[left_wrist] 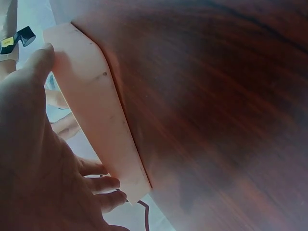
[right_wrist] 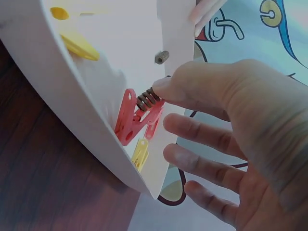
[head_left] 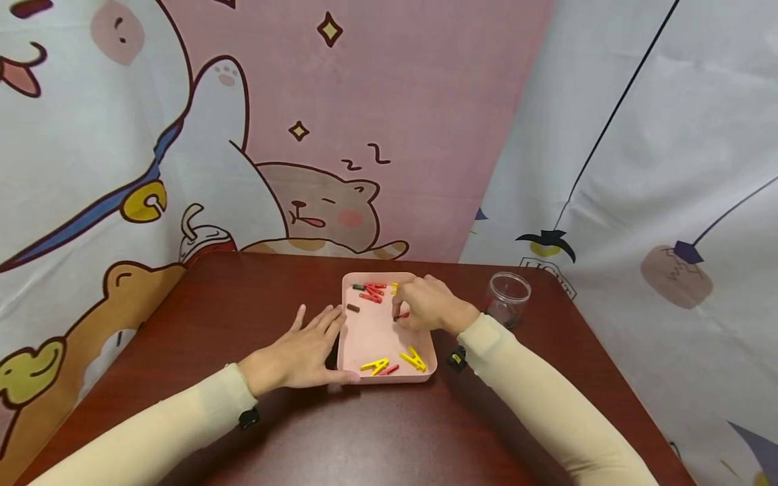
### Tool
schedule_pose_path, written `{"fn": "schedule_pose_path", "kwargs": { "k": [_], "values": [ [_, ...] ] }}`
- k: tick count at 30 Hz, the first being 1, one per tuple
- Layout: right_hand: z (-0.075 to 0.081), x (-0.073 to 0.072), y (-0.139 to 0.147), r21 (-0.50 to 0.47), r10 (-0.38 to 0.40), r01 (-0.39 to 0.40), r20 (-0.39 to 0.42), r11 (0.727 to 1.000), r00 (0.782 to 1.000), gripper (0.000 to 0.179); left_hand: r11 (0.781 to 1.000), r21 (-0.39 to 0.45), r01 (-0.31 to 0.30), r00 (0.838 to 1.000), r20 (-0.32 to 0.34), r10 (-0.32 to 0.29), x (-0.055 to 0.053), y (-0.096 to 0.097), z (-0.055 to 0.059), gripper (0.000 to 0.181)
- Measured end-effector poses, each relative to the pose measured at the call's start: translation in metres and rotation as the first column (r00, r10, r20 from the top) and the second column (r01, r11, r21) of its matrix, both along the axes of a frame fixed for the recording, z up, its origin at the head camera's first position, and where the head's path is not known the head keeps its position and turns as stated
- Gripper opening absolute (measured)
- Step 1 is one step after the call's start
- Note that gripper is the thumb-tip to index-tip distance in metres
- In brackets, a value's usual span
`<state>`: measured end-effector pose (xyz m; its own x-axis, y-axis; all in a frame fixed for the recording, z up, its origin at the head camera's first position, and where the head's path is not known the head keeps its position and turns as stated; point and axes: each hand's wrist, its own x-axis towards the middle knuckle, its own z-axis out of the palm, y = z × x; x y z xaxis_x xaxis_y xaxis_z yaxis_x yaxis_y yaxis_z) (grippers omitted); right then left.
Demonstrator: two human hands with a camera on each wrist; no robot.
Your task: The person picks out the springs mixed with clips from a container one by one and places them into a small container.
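Note:
My left hand (head_left: 300, 354) lies along the left side of a pink tray (head_left: 371, 344), its fingers straight and spread, touching the rim, with the thumb at the near corner. My right hand (head_left: 428, 304) reaches over the tray's right side. Between thumb and forefinger it pinches a brown coil spring (right_wrist: 147, 99); the forefinger is mostly hidden. Just beside the spring is a red clip (right_wrist: 126, 122); whether the hand touches it, I cannot tell. Red clips (head_left: 372, 293) lie at the back of the tray, and yellow clips (head_left: 413, 359) at the front.
A small brown cylinder (head_left: 353, 308) and a dark green one (head_left: 359, 287) lie in the tray's left part. A clear round jar (head_left: 508, 297) stands on the dark red table (head_left: 286, 432), right of the tray. Behind the table hangs a cartoon-printed cloth (head_left: 425, 135).

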<state>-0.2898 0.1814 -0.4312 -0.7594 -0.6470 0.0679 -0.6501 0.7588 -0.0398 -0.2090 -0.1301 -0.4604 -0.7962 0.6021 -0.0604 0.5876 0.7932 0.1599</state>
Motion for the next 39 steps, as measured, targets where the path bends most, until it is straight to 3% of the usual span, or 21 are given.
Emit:
{"fn": "schedule_pose_path", "kwargs": {
  "k": [6,26,39],
  "values": [
    [0.001,0.001,0.005,-0.030,-0.007,0.006,-0.027,1.000,1.000,0.007,1.000,0.000,0.000,1.000,0.003,0.000,-0.002,0.001,0.000,0.134],
    [0.004,0.002,0.016,-0.185,-0.013,0.014,0.005,0.983,1.000,0.008,1.000,-0.022,0.011,1.000,-0.004,-0.011,-0.007,0.006,0.000,0.133],
    [0.005,0.010,0.020,-0.211,-0.025,0.026,0.005,0.977,1.000,0.011,1.000,-0.001,0.002,1.000,-0.004,-0.002,-0.008,0.006,-0.002,0.134]
  ]
}}
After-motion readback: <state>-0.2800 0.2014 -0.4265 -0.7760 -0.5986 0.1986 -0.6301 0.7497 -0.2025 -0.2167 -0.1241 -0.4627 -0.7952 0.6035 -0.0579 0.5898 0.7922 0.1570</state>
